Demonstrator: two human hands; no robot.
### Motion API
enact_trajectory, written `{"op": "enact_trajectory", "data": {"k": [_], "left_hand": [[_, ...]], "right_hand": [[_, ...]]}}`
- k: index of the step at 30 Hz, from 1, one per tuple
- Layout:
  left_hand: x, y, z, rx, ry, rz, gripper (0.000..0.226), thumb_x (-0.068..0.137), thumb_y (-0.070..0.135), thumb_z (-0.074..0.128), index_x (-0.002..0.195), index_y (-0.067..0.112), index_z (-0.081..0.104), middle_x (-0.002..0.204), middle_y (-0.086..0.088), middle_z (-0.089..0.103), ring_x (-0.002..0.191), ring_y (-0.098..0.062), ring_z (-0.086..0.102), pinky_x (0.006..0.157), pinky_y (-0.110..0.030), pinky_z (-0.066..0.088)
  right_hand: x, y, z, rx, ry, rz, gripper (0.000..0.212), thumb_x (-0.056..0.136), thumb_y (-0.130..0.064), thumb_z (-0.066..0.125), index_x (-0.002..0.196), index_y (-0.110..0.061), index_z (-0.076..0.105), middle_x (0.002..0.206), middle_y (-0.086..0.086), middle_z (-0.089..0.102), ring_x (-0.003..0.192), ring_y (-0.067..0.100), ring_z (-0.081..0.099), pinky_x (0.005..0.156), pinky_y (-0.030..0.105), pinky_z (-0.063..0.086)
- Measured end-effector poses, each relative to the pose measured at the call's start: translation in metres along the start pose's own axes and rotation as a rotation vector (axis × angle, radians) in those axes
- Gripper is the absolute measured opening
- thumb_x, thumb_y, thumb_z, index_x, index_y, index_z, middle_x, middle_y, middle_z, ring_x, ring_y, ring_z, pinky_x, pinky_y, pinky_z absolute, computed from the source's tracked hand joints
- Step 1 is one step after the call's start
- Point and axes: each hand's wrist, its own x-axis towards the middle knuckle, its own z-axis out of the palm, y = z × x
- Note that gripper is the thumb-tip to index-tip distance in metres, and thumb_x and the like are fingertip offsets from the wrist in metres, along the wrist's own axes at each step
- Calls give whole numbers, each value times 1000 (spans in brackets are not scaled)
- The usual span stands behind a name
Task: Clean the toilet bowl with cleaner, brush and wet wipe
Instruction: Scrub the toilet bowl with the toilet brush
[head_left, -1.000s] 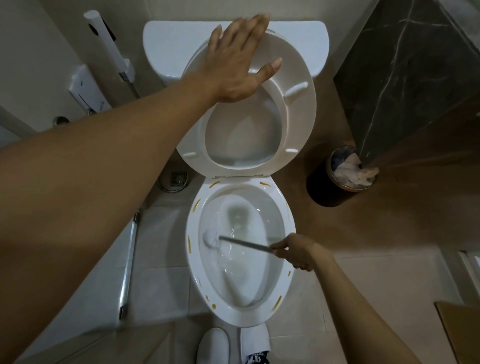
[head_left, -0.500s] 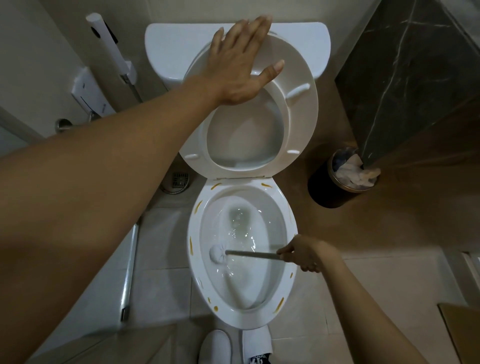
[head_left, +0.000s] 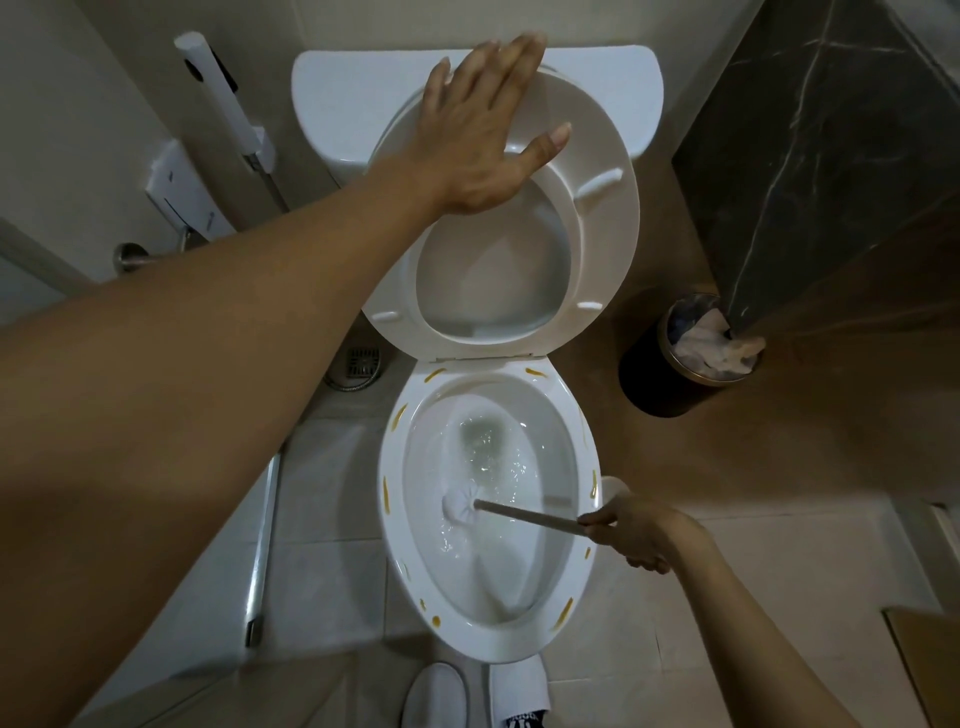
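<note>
The white toilet bowl (head_left: 395, 530) is below me, its rim dotted with yellow-brown streaks, and water swirls inside. My right hand (head_left: 639, 530) grips the handle of the toilet brush (head_left: 524, 514) at the bowl's right rim. The brush's white head (head_left: 460, 503) lies against the inner left wall of the bowl. My left hand (head_left: 483, 130) rests flat with straight fingers on the raised seat (head_left: 597, 218), holding it up against the cistern (head_left: 353, 93).
A black waste bin (head_left: 654, 374) with paper in it stands right of the toilet, beside a dark marble panel (head_left: 810, 156). A bidet sprayer (head_left: 218, 104) hangs on the left wall above a floor drain (head_left: 361, 361). My white slippers (head_left: 436, 696) are at the bowl's front.
The brush head has slid down along the bowl's left wall and a little towards the middle. My right hand has moved slightly with it. My left hand stays on the seat.
</note>
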Motion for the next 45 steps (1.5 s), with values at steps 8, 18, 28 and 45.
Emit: {"op": "enact_trajectory", "data": {"k": [8, 18, 28, 45], "left_hand": [[-1, 0, -2, 4, -9, 2, 79, 91, 63, 17, 152, 17, 0, 160, -3, 1, 147, -24, 0, 116, -48, -2], [-2, 1, -3, -16, -8, -1, 76, 94, 60, 20, 153, 16, 1, 160, -3, 2, 147, -24, 0, 116, -48, -3], [-2, 2, -4, -11, -12, -7, 76, 94, 60, 20, 152, 16, 0, 160, -3, 2, 147, -24, 0, 116, -48, -2], [-3, 2, -6, -21, -10, -6, 76, 94, 61, 20, 152, 17, 0, 160, -1, 2, 147, -24, 1, 116, -48, -1]], "right_hand": [[8, -33, 10, 43, 79, -149, 34, 98, -32, 50, 131, -36, 56, 59, 0, 45, 41, 12, 35, 37, 19, 31], [-18, -18, -20, -289, -131, 78, 28, 87, -41, 64, 112, -28, 70, 53, -2, 44, 39, 10, 33, 44, 21, 29], [-25, -14, -28, -307, -135, 178, 30, 89, -42, 62, 106, -17, 64, 51, 0, 43, 35, 8, 30, 43, 19, 26], [-23, -8, -45, -316, -133, 230, 31, 94, -29, 55, 125, -25, 60, 61, -1, 39, 40, 9, 28, 41, 19, 24]]}}
